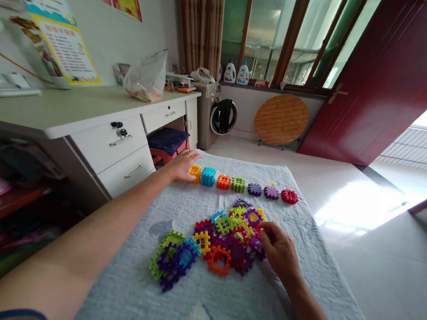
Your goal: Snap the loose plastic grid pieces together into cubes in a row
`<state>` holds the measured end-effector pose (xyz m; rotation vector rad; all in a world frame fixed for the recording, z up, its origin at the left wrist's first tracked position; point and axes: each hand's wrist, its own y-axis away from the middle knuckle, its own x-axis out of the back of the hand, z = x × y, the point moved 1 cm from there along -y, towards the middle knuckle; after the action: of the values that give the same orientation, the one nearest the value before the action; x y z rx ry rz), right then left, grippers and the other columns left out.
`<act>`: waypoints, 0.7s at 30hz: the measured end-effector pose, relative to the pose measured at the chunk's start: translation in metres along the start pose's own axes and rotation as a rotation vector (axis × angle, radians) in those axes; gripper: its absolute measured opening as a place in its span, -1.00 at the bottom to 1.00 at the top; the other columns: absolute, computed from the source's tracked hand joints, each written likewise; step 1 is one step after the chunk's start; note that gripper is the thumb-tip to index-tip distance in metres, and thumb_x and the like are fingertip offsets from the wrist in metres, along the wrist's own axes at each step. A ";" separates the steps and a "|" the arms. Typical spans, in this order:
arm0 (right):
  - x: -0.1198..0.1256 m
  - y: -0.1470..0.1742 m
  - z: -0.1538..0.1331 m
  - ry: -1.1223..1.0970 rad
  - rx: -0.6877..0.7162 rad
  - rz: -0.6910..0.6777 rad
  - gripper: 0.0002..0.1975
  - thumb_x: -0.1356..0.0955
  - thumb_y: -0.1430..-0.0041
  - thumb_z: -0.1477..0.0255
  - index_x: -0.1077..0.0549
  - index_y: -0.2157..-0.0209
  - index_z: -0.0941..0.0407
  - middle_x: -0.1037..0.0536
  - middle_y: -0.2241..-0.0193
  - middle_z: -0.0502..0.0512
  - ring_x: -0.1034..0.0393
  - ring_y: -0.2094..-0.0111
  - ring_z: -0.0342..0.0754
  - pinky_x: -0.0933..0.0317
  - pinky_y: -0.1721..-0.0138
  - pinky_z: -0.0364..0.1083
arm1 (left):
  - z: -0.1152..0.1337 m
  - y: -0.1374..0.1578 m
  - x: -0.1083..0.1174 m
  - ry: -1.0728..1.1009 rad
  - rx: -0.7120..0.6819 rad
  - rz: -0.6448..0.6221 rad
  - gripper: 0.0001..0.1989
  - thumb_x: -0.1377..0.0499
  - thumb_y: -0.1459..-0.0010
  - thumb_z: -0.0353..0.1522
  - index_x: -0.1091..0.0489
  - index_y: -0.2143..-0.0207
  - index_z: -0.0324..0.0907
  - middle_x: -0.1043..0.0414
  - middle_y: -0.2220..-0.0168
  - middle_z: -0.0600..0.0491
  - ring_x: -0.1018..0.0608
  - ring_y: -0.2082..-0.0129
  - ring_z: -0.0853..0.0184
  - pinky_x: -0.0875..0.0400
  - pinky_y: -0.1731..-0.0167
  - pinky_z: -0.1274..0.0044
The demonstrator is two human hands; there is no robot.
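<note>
My left hand [183, 166] reaches to the left end of a row of stacked plastic interlocking squares. Its thumb and fingers are around the yellow stack [196, 174], partly covering it. To the right of that stand a blue stack [208, 176], an orange stack [224, 182], a green stack [239, 184], two purple stacks [255, 189] and a red stack [289, 196]. My right hand [280, 249] is at the right edge of a mixed pile of interlocking pieces [224, 225], fingers curled and pinched together. Whatever its fingertips hold is hidden.
A pale blue cloth [130, 273] covers the surface under the pieces. On the left runs a desk [90, 105] with drawers and a plastic bag [146, 78]. A stool [168, 140] stands beyond my left hand. Farther back are a washing machine [206, 114] and a round wooden tabletop [281, 119].
</note>
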<state>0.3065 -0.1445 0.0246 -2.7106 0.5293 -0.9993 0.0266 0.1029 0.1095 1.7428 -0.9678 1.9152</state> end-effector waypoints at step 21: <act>-0.026 0.001 -0.038 0.337 0.467 -0.231 -0.64 -0.23 -0.24 0.29 -0.35 -0.07 -0.11 -0.33 -0.14 -0.01 -0.01 -0.17 0.16 0.10 -0.14 0.21 | 0.082 0.199 0.019 0.378 0.238 -0.367 -0.39 -0.19 0.04 -0.29 -0.25 -0.11 -0.18 -0.28 -0.13 -0.09 -0.32 -0.13 0.14 -0.17 -0.14 0.39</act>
<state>0.2630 -0.1377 0.0373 -2.2304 0.0157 -1.4432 -0.0539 -0.0956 0.0811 1.4668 -0.2735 2.0604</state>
